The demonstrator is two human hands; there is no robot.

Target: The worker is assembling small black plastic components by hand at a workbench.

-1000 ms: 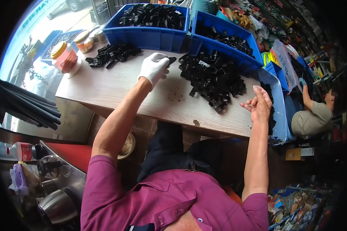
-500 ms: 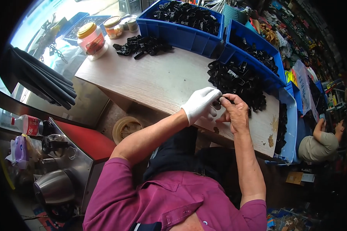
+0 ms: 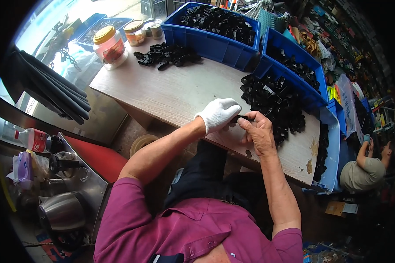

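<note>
My hands meet above the pale wood-grain tabletop [image 3: 162,87], white-gloved left hand [image 3: 218,115] and bare right hand [image 3: 261,133] pinching one small black part [image 3: 241,118] beside a heap of black pieces [image 3: 274,103].

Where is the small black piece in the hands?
In the head view, the piece is right of centre, between the gloved left hand and bare right hand, near the pile of black parts.

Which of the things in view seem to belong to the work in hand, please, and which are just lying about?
Seemingly in the work:
- gloved left hand
- bare right hand
- small black piece pinched in the right fingers
- large heap of black pieces
- blue bins of black pieces

Apparently lying about:
- yellow-lidded jar
- plastic bottle
- steel kettle
</note>
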